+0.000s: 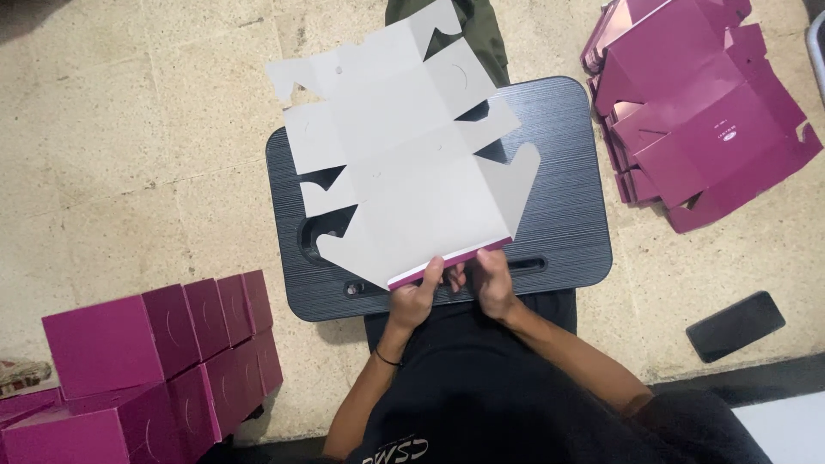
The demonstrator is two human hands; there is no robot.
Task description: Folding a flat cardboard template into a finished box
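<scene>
both hands grip the near edge of a flat, unfolded box blank [412, 163], white inner side up w/ a thin magenta edge showing along the near fold. left hand [418, 296] pinches that edge, thumb on top, fingers curled under; a thin dark band sits on the wrist. right hand [492, 282] is just beside it, fingers closed on the same edge. the two hands nearly touch each other. the blank lies spread over a small dark ridged worktop [567, 215] on the floor, its flaps and cut-outs fanning away from the person, far flaps hanging past the worktop's far edge.

to the person's left, on the stone floor [129, 146], a cluster of made-up magenta boxes [163, 361] sits stacked close together. to the right, well apart from the hands, a messy pile of flat magenta blanks [696, 112] lies colour side up. a dark phone [735, 325] lies face down on the floor near the person's right arm. dark clothing fills the bottom of the view.
</scene>
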